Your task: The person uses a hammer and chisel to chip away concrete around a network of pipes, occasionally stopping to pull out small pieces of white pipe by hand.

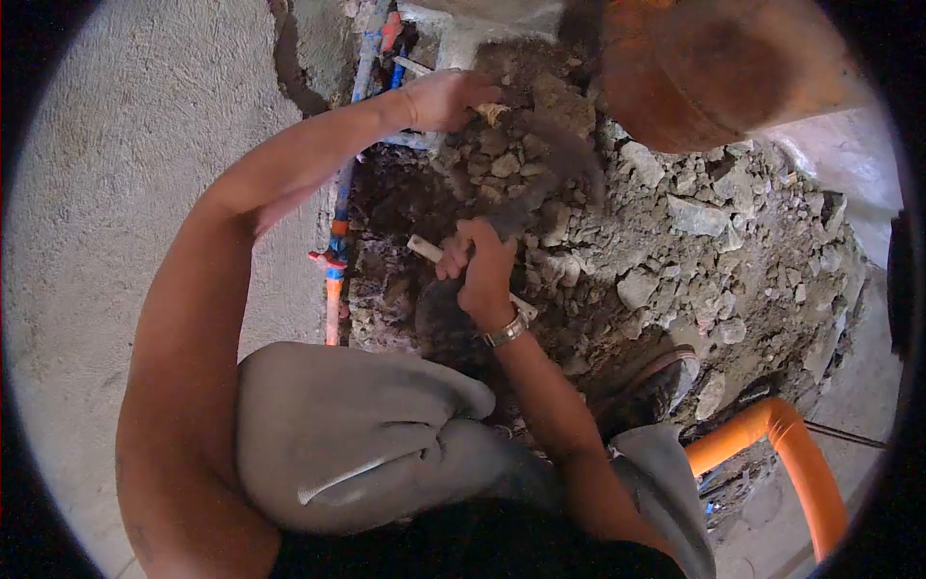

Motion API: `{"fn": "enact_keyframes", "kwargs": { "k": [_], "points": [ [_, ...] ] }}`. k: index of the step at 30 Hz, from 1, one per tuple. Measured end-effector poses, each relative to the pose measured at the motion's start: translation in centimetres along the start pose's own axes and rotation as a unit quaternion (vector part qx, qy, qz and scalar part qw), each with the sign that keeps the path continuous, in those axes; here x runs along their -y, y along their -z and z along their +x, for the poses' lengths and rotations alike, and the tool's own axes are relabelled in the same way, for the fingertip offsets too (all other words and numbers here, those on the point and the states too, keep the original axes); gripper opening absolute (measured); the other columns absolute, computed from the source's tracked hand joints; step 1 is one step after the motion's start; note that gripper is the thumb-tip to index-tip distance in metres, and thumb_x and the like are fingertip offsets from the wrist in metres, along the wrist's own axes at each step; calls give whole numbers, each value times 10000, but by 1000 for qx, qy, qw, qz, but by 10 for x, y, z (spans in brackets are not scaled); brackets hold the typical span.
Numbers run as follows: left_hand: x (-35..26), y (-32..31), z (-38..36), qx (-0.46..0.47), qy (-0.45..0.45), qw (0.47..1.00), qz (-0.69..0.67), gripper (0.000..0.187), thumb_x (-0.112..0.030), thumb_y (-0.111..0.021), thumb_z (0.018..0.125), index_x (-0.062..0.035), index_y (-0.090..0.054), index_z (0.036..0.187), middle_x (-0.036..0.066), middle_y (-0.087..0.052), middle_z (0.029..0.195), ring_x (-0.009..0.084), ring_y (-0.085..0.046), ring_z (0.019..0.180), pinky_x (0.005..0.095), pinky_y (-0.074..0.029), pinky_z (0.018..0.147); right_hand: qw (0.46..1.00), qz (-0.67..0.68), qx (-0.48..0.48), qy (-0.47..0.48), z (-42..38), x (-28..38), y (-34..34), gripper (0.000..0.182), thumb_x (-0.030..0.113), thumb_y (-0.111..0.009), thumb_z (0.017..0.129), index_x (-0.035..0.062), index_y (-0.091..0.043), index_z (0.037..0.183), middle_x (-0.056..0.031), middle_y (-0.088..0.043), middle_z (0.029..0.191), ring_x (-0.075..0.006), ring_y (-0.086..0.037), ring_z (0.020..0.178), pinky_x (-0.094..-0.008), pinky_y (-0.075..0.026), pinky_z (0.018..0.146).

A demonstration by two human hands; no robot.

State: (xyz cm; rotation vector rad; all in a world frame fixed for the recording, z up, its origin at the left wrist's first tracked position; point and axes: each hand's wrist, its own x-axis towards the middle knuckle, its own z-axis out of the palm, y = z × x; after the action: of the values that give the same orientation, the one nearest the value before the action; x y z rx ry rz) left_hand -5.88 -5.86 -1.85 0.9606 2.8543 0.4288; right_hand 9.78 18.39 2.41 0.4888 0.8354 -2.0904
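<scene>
Grey-trousered knee point(357, 434) below right hand point(479, 273), blurred hammer point(540, 183), pale handle over rubble point(694, 241).

Rubble point(675, 241) right of pipe point(340, 207)

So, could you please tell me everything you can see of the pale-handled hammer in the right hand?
The pale wooden-handled hammer is gripped mid-handle by the right hand; its butt end pokes out to the left. Its dark head is motion-blurred above the grey broken rubble, so its shape is unclear. It slants up and to the right.

rough stone rubble point(675, 222), glossy plastic pipe point(801, 463)
</scene>
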Motion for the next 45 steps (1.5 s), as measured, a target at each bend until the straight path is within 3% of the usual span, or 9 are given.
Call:
{"fn": "enact_keyframes", "kwargs": {
  "k": [4,7,14,17,29,34,37,40,45],
  "points": [
    [-10,20,5,27,41,998,-44,565,-128,-685,776,-35,-546,1316,243,-521,1351,430,-539,1195,469,-476,995,982,171,-2,82,-1,-19,-13,320,208,-578,889,85,-431,634,-45,-424,539,-193,-432,433,-379,-433,475],
    [-11,21,4,4,38,998,-48,565,-137,-692,780,-28,-545,1314,243,-525,1347,426,-537,1199,463,-475,995,999,9,34,-33,12,-2,1,261,173,-568,843,97,-416,645,-38,-400,521,-188,-423,441,-373,-405,461],
    [-8,16,3,14,44,997,-59,585,-111,-685,757,-31,-543,1319,248,-529,1343,417,-521,1227,444,-460,1020,990,102,14,94,6,-10,-13,262,163,-559,848,95,-415,640,-34,-399,514,-188,-431,437,-365,-405,456],
    [-12,16,2,57,81,994,-38,621,-52,-651,714,-89,-554,1327,196,-532,1346,389,-589,1118,460,-507,934,999,-2,5,-31,8,4,3,272,165,-560,852,100,-407,637,-35,-397,518,-193,-428,435,-380,-407,458],
    [-10,13,5,17,12,998,-60,598,-53,-710,705,-50,-575,1288,251,-562,1284,437,-568,1138,468,-497,952,986,26,5,166,5,-8,-3,329,234,-526,943,72,-455,665,-63,-465,543,-199,-466,464,-394,-453,504],
    [-1,2,4,-90,-37,995,-17,628,-18,-642,664,-73,-542,1282,185,-590,1103,415,-613,942,474,-525,805,1000,1,0,-10,8,3,4,266,166,-568,882,93,-415,677,-26,-371,536,-179,-416,462,-373,-431,493],
    [-10,8,4,-47,15,998,-34,571,-24,-633,678,-73,-565,1243,193,-595,1078,418,-616,942,480,-524,795,988,106,-10,115,-5,-6,-14,280,180,-585,865,98,-417,656,-24,-368,531,-179,-403,452,-369,-411,473],
    [-21,15,10,-52,26,998,-36,511,-27,-626,695,-70,-582,1203,198,-593,1032,421,-616,934,493,-517,773,998,37,51,-19,10,-4,-2,278,193,-586,853,105,-410,657,-23,-366,525,-182,-399,449,-372,-396,467],
    [-12,6,2,-68,4,997,-25,479,-27,-617,711,-73,-584,1187,196,-580,996,430,-609,913,510,-504,746,997,73,-14,25,7,-4,-2,260,210,-577,845,109,-409,674,-28,-379,546,-188,-410,479,-386,-403,496]
  ]
}}
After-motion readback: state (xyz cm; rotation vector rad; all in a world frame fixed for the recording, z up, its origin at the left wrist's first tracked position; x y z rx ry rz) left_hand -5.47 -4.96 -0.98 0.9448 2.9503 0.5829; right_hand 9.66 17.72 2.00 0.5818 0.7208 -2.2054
